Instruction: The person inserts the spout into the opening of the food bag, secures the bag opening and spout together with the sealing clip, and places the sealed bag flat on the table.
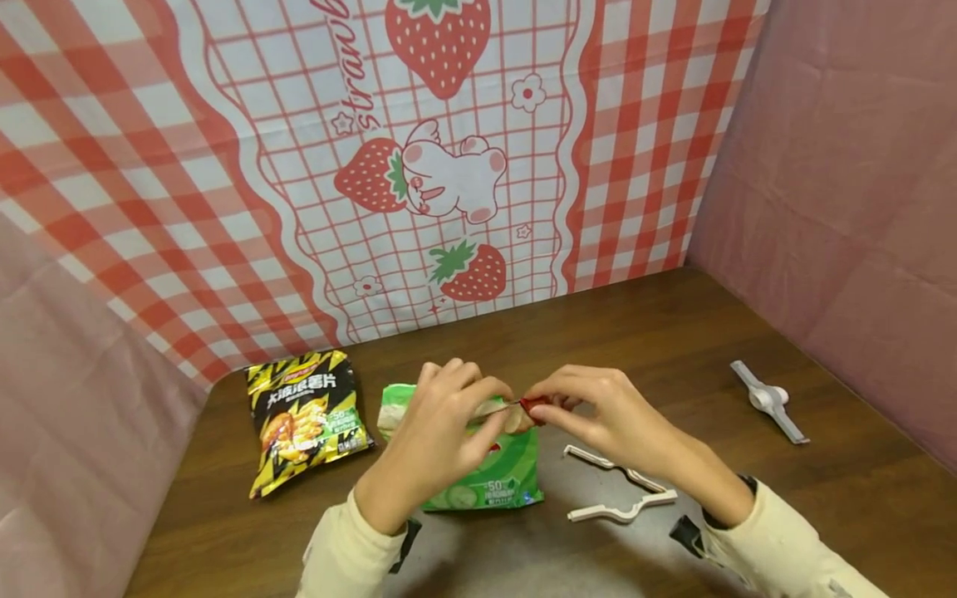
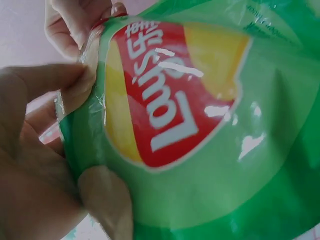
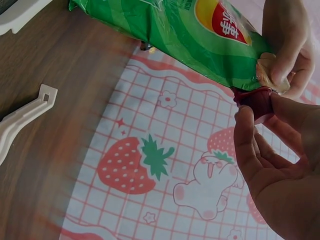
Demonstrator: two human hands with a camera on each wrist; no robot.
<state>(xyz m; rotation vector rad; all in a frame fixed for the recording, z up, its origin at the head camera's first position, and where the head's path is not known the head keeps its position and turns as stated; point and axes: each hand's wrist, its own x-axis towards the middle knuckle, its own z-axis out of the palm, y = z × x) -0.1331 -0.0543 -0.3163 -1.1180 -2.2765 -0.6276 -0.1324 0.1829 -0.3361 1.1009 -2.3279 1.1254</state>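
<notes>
A green Lay's chip bag (image 1: 486, 482) stands in front of me, its front label (image 2: 165, 100) filling much of the left wrist view. My left hand (image 1: 441, 423) pinches the bag's top edge between thumb and fingers. At the top corner, my right hand (image 1: 601, 411) pinches a small dark red piece (image 3: 255, 102) between thumb and fingertips. This piece meets the bag's corner, close beside the left fingertips; its exact kind I cannot tell. Two slim white bag-clip strips (image 1: 620, 507) lie on the table below my right hand.
A black and yellow chip bag (image 1: 302, 415) lies at the left of the brown wooden table (image 1: 658, 332). Another white clip (image 1: 770, 400) is at the far right. A strawberry-print cloth (image 1: 463, 183) hangs behind, with pink cloth (image 1: 822, 208) along the sides.
</notes>
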